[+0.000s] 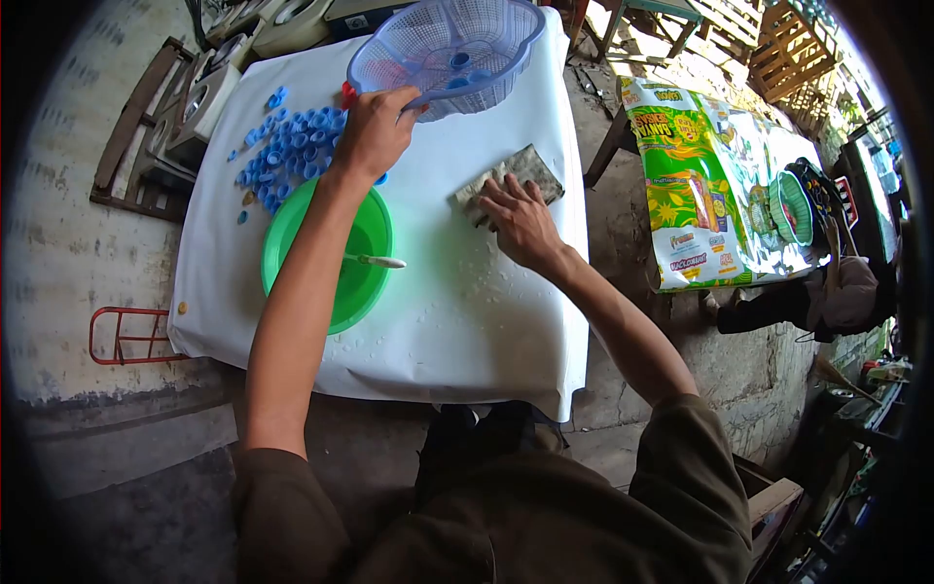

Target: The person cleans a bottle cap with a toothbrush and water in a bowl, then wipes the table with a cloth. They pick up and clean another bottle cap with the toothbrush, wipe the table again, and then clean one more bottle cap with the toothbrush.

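On the white tabletop (pixel 467 311), the left hand (pixel 375 131) clasps a blue plastic basket (pixel 457 44); the right hand (pixel 520 222), grip wide, presses a grey cloth (pixel 533 164).

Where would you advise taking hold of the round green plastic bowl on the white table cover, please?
Probably grip the green bowl by its thin rim on the right side, coming from the bare white table cover there. The left arm crosses the bowl's other half, blue bottle caps crowd its far edge, and the open top leaves the rim easy to pinch.
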Available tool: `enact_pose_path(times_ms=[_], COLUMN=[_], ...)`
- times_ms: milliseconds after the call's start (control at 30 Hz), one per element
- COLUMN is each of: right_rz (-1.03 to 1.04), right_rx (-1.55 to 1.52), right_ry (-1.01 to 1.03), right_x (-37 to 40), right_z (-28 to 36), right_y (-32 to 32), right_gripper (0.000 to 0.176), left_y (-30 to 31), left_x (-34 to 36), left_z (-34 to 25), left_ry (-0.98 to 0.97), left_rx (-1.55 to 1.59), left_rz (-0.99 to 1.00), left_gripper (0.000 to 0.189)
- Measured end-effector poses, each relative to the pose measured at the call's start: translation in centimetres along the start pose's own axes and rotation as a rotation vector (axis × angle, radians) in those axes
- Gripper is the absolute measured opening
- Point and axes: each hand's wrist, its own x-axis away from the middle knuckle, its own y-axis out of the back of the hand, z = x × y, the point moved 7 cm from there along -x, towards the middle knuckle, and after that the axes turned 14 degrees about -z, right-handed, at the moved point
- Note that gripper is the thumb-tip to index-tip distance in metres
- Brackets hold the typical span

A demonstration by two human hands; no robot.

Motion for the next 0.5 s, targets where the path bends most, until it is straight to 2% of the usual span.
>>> enact_pose_path(times_ms=[133, 233, 300, 333, 367, 433, 500], right_rz=[0.068, 0.097, 0.158, 0.143, 0.141, -0.045, 0.014], right_rx=[-0.065, -0.157, -0.302, -0.299, -0.453, -0.488, -0.292], right_ry=[-0.054, -0.004, -0.028, -0.049, -0.158, -0.353, -0.645], right_x=[6.0, 9.7, 11.4, 11.7, 11.6, 10.9, 10.6], right_z=[5.4, 9.2, 9.9, 9.8, 8.8, 5.6, 1.3], right_y=[2.0, 4.3, 5.8, 6.8, 8.3, 11.4, 13.7], right_gripper=[0.051, 0.051, 0.051, 0.046, 0.035, 0.022, 0.022], left_y=[-3.3, -5.1, -6.0, -6.2, -6.4, -6.8, -7.3], left_x=[0.8, 1.6, 2.4, 2.6, 2.9, 3.7, 4.5], left_z=[-0.5, -1.1, -1.3, -1.6, -1.7, -1.6, -1.5], left_ry=[0.014, 0.048, 0.053, 0.07, 0.085, 0.12, 0.135], left_rx=[0.021, 0.023, 0.022, 0.026, 0.017, -0.002, -0.005], left_rz=[0.065, 0.116, 0.127, 0.177, 0.207, 0.262, 0.321], left_gripper=[0.018, 0.018, 0.018, 0.018, 0.018, 0.019, 0.02])
